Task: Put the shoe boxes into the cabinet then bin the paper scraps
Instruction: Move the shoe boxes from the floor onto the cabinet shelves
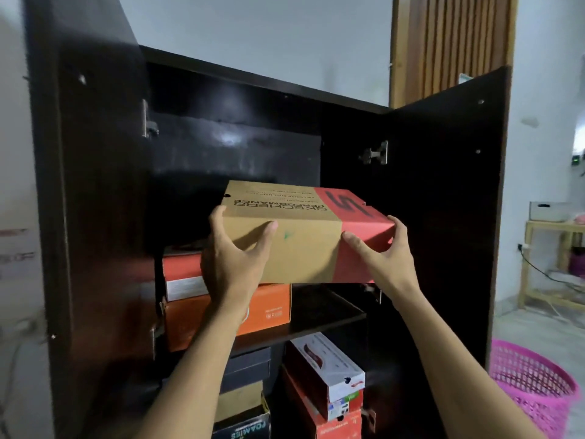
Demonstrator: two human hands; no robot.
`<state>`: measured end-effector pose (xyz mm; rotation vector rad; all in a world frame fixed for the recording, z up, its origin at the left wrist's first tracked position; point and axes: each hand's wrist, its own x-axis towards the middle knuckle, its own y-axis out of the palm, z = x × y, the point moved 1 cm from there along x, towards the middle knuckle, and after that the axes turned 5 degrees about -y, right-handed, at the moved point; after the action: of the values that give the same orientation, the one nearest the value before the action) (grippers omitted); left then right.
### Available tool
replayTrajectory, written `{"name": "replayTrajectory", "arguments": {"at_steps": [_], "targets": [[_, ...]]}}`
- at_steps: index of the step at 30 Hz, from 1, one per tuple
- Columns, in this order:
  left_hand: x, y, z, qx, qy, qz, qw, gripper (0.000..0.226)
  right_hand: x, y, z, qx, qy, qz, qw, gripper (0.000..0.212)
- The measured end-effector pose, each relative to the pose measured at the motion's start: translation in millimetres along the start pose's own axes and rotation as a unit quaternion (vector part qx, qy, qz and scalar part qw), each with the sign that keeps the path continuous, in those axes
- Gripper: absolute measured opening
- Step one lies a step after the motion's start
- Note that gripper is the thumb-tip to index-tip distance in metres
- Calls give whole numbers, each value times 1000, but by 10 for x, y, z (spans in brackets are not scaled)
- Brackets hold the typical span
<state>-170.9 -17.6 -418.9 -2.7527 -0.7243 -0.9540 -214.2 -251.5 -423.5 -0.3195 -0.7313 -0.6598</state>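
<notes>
A brown and red shoe box point(300, 236) with black lettering is held up in front of the dark cabinet point(443, 185), whose two doors stand open. My left hand point(235, 255) grips the box's left end, thumb on its front face. My right hand point(384, 255) grips the red right end. The box hovers over an orange shoe box point(269, 312) and a red and silver box point(183, 277) stacked on the left of the upper shelf point(329, 321). No paper scraps are in view.
Below the shelf stand several more boxes, among them a white and maroon one point(329, 362) and a dark stack point(247, 391). A pink mesh basket point(531, 388) sits on the floor at the right. A small wooden table point(554, 264) stands at the far right.
</notes>
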Motion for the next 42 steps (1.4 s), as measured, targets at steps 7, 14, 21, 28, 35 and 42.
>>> {"name": "replayTrajectory", "arguments": {"at_steps": [7, 14, 21, 28, 35, 42], "targets": [[805, 62, 100, 72, -35, -24, 997, 87, 714, 727, -248, 39, -32, 67, 996, 99], [1172, 42, 583, 101, -67, -46, 992, 90, 1008, 1495, -615, 49, -27, 130, 990, 97], [1265, 168, 1161, 246, -25, -94, 964, 91, 970, 1997, -905, 15, 7, 188, 982, 102], [1190, 348, 1571, 470, 171, -85, 862, 71, 625, 2273, -1125, -58, -102, 69, 991, 71], [1554, 472, 1737, 493, 64, -23, 867, 76, 840, 2645, -1186, -134, -77, 170, 973, 75], [1668, 499, 1685, 497, 16, 46, 866, 82, 1028, 2675, -1230, -172, -59, 257, 949, 74]]}}
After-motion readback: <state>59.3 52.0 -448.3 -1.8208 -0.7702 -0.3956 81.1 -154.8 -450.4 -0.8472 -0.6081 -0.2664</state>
